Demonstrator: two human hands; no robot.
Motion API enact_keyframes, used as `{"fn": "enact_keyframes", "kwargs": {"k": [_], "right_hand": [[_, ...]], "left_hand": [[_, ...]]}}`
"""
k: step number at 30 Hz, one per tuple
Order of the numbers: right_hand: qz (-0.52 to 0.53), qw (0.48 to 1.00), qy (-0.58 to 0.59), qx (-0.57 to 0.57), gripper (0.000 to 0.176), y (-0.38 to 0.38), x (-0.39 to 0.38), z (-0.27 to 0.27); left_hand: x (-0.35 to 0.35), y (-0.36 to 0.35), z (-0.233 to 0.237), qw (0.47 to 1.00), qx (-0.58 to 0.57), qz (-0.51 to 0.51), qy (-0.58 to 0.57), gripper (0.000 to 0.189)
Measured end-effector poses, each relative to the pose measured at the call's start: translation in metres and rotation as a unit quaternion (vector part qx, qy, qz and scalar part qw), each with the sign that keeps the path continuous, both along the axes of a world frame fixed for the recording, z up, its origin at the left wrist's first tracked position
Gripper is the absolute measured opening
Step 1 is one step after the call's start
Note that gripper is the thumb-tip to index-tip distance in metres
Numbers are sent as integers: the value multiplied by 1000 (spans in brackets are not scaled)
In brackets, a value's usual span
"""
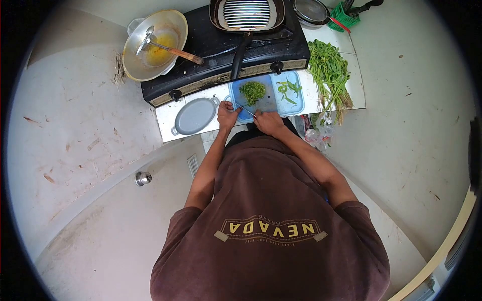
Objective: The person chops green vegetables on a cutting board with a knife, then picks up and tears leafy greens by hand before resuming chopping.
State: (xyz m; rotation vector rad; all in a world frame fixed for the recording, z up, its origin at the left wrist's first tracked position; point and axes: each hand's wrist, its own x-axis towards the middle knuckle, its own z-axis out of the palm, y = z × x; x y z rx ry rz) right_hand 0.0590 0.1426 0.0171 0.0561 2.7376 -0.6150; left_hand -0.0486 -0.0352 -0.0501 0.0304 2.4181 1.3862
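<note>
My right hand [269, 123] is closed around the handle of a knife [246, 110], whose blade points left over the near edge of a blue cutting board [266, 105]. At the blade's tip end, my left hand [227, 116] has its fingers bent together at the board's left edge; what they pinch, if anything, is too small to make out. Beyond the blade lies a heap of finely chopped greens [252, 93]. Several green chili-like pieces [288, 91] are spread on the lighter right part of the board.
Left of the board is a grey oval dish [196, 116]. A black gas stove [201, 65] behind carries a grill pan [246, 15] with its handle toward me, and a wok [131, 55] holding a wooden-handled ladle [175, 51]. Leafy greens [329, 70] lie at right, below a strainer [311, 11].
</note>
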Motion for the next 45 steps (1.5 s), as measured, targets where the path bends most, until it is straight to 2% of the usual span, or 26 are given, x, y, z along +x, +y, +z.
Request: {"fn": "enact_keyframes", "kwargs": {"k": [5, 8, 11, 15, 18, 21, 24, 25, 28, 31, 38, 41, 45], "right_hand": [[1, 1000, 18, -3, 39, 3, 2, -6], [-22, 999, 26, 4, 39, 11, 6, -4], [-63, 997, 44, 10, 36, 19, 2, -9], [-68, 996, 57, -1, 33, 31, -4, 7], [-74, 995, 71, -1, 32, 41, -3, 14], [-73, 994, 87, 3, 33, 49, 1, 21], [-92, 991, 95, 2, 33, 52, 4, 28], [-101, 990, 99, -4, 33, 52, 6, 28], [-102, 989, 101, -23, 33, 52, 11, 23], [-97, 989, 100, -44, 34, 50, 14, 25], [-116, 988, 79, -63, 36, 67, 39, 13], [-167, 981, 61, -80, 37, 85, 58, 7], [-291, 945, 72, -134, 41, 105, 90, 4]], "left_hand": [[-1, -6, 5, 999, -11, -31, -1, 43], [0, -8, 27, 996, -62, -64, 10, 39], [5, 0, 49, 994, -14, -68, 85, 40], [-1, 13, 74, 966, 54, -211, 141, 52], [-9, 20, 82, 936, -31, -326, 127, 50], [-15, 25, 79, 921, -35, -350, 169, 49], [-19, 31, 85, 935, -82, -315, 140, 49], [-19, 32, 89, 936, -65, -309, 155, 49], [-18, 35, 105, 923, -19, -375, 79, 50], [-16, 31, 92, 894, -49, -435, 97, 51], [-26, 35, 96, 920, -85, -367, 106, 46], [-30, 51, 93, 917, -49, -372, 138, 42], [-29, 90, 99, 910, -3, -381, 160, 38]]}}
